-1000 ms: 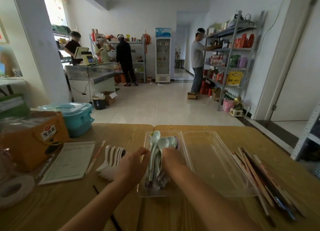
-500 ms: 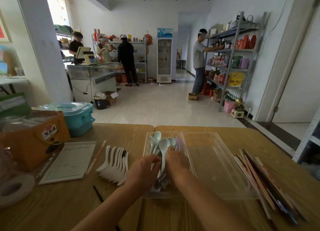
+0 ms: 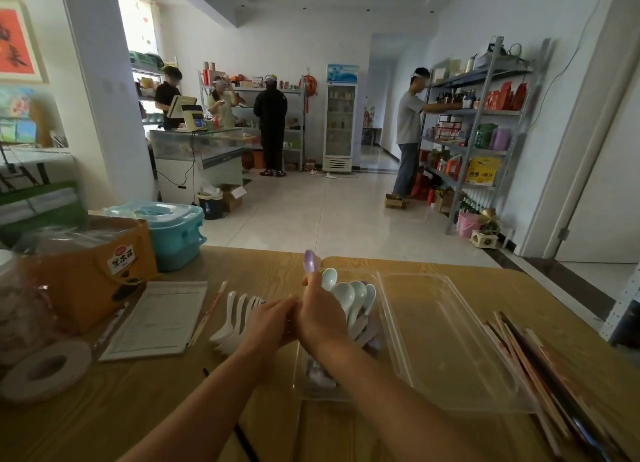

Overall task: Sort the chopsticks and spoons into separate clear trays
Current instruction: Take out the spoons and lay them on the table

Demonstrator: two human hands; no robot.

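Note:
My right hand (image 3: pixel 322 319) grips a purple spoon (image 3: pixel 310 260) upright above the left clear tray (image 3: pixel 300 387), thumb lying along its handle. My left hand (image 3: pixel 270 323) presses against the right hand with curled fingers; what it holds is hidden. Pale green and purple spoons (image 3: pixel 353 299) lie stacked in that tray. The right clear tray (image 3: pixel 450 340) beside it holds nothing. A row of white spoons (image 3: pixel 239 316) lies on the table left of my hands. A heap of chopsticks (image 3: pixel 540 364) lies at the right table edge.
A wrapped chopstick (image 3: pixel 207 312) lies beside a paper form (image 3: pixel 159 316). A black chopstick (image 3: pixel 242 437) lies under my left forearm. An orange box (image 3: pixel 86 271), a teal container (image 3: pixel 173 229) and a tape roll (image 3: pixel 45 368) fill the left side. Several people stand far off by shelves.
Both hands have risen out of the left tray and come together. The right hand now holds a purple spoon upright, lifted from the stack.

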